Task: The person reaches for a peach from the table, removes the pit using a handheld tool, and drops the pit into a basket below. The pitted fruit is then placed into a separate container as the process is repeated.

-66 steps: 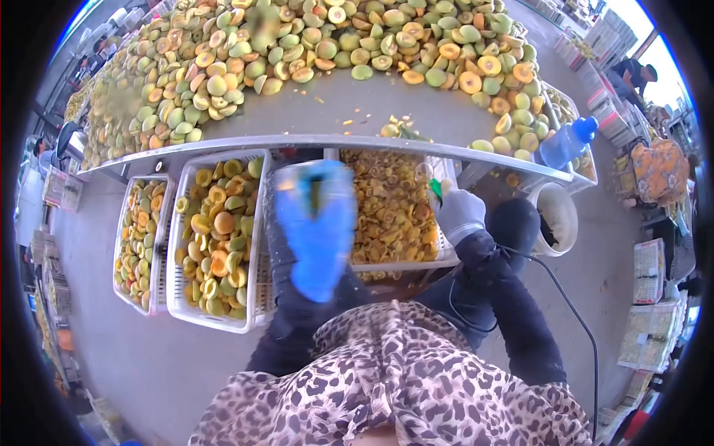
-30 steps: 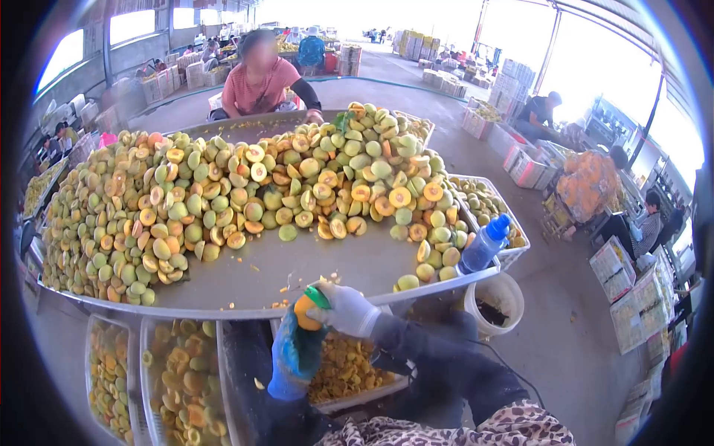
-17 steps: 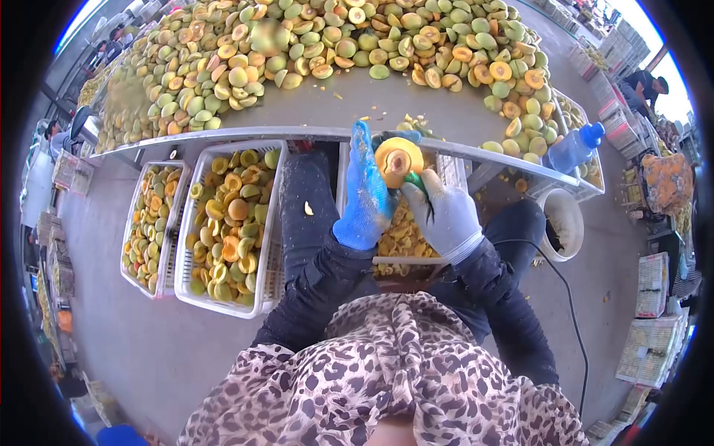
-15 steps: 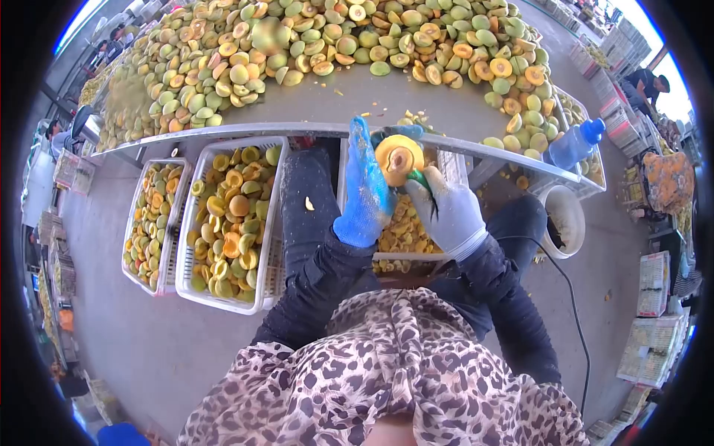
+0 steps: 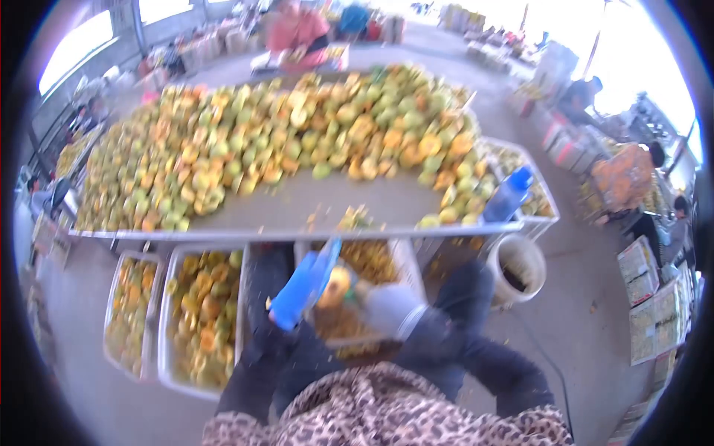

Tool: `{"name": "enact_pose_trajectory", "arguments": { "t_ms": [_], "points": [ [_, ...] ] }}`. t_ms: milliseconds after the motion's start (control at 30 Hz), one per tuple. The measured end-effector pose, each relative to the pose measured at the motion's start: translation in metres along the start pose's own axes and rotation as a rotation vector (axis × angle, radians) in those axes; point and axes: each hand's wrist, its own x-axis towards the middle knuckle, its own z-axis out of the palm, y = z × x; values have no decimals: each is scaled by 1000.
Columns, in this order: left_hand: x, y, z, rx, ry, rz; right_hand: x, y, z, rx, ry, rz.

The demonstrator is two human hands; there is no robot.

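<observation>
My left hand (image 5: 303, 286), in a blue glove, holds a cut fruit half (image 5: 335, 288) with yellow-orange flesh, which looks like a peach. Its long fingers are stretched up beside the fruit and the thumb is hidden. My right hand (image 5: 390, 308), in a pale grey glove, is closed at the fruit's right side around a small green tool (image 5: 351, 293), blurred by motion. Both hands are above a white crate (image 5: 408, 269) of yellow pieces between my knees. Just beyond them, the metal table (image 5: 297, 204) carries a large heap of halved fruit (image 5: 275, 134).
Two white crates of fruit halves, a wide one (image 5: 242, 320) and a narrow one (image 5: 153, 327), stand left of my legs. A blue bottle (image 5: 508, 195) leans at the table's right corner above a white bucket (image 5: 537, 260). A person in pink (image 5: 297, 30) is across the table.
My view has tilted upward, so the table's far side and the person in pink now show. The hands sit lower in view, still together at the fruit half, and are blurred.
</observation>
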Motion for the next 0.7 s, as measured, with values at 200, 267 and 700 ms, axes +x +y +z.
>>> {"name": "enact_pose_trajectory", "arguments": {
  "t_ms": [200,267,700],
  "points": [
    [30,40,-58,211,-624,131,-1,-14,-7,60,-216,25],
    [14,33,-42,226,-573,223,-8,-12,1,124,-358,-18],
    [9,79,-18,-1471,537,-550,-12,-23,9,508,-53,128]
  ]
}}
